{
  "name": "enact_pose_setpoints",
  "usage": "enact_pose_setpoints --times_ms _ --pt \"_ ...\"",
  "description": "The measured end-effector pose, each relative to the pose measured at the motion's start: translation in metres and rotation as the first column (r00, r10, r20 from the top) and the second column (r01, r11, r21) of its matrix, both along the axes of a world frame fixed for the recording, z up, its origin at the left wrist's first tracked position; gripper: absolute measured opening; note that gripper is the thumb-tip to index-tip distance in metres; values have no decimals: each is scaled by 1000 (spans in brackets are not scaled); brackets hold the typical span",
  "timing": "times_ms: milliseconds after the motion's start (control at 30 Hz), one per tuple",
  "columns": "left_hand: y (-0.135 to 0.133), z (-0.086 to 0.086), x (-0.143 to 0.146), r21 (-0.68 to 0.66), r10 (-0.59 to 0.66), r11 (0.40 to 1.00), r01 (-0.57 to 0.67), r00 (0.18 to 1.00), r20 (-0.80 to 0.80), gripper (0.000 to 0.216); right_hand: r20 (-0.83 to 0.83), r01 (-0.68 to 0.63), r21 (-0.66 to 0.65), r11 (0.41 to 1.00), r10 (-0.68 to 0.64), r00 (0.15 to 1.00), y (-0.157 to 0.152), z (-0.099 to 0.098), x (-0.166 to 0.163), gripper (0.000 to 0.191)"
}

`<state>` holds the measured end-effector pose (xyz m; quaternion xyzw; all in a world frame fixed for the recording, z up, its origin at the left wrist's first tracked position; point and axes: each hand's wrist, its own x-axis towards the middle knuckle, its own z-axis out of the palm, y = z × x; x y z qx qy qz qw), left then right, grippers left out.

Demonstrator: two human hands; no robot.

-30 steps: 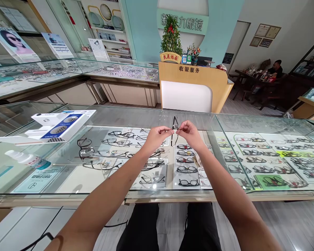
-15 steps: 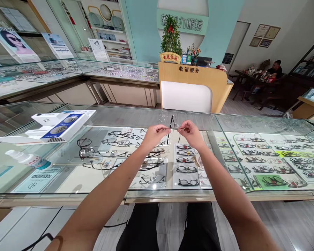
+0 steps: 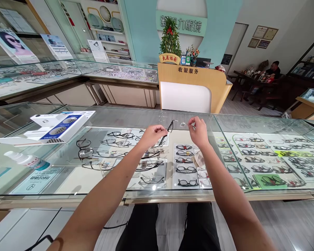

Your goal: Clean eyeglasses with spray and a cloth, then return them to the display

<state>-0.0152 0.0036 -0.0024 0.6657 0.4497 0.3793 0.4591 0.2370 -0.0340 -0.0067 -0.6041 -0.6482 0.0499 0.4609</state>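
My left hand (image 3: 154, 136) pinches a pair of dark-framed glasses (image 3: 170, 125) between thumb and fingers, above the glass counter. The glasses are seen nearly edge-on, tilted, and part is hidden behind the fingers. My right hand (image 3: 199, 131) is to the right of them, its thumb and fingertips pressed together. Just left of those fingertips is a small whitish tag (image 3: 182, 124), which they appear to hold by its edge or a thread. Whether it is tied to the glasses I cannot make out. Several eyeglasses (image 3: 186, 169) lie in rows below both hands.
A glass display counter (image 3: 94, 192) spans the front. An opened white-and-blue box (image 3: 60, 129), a spray bottle (image 3: 27, 159) and a beige cloth (image 3: 199, 158) are around my arms. Farther back stand a wooden cashier desk (image 3: 170, 74) and a seated person (image 3: 275, 70).
My right hand has moved right, away from the glasses, with the small tag now between. The glasses in my left hand have tilted from nearly upright to a slant.
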Motion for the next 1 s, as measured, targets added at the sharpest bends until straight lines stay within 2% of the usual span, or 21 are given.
enact_pose_setpoints --times_ms 133,333,500,600,667,733,833,900,1000 --pt "-1 3 0 -8 13 1000 -12 999 37 24 -8 -10 39 999 11 1000 0 -2 -1 10" --pt "0 0 1 -7 110 994 -110 989 97 23 -16 -33 161 986 36 999 -5 -1 -7 11" --pt "0 -2 3 14 115 993 -118 985 129 22 -45 -148 91 985 153 987 -9 2 -15 8" --pt "-1 -4 5 22 109 993 -114 984 141 22 -127 -230 55 972 235 964 -8 -1 -23 8" --pt "-2 -6 6 27 105 994 -110 983 148 24 -257 -300 28 954 297 920 -7 -6 -29 9" --pt "-3 -8 8 41 92 994 -99 984 151 26 -426 -381 -31 924 333 841 -4 -10 -35 21" --pt "-6 -10 11 59 36 997 -44 990 133 29 -622 -482 -142 865 300 723 -1 -13 -42 40" --pt "-8 -12 13 61 1 998 -8 992 126 29 -685 -505 -175 845 264 679 0 -12 -44 46" --pt "-10 -13 14 72 -11 997 1 992 129 31 -718 -496 -168 852 239 653 -1 -8 -44 44"
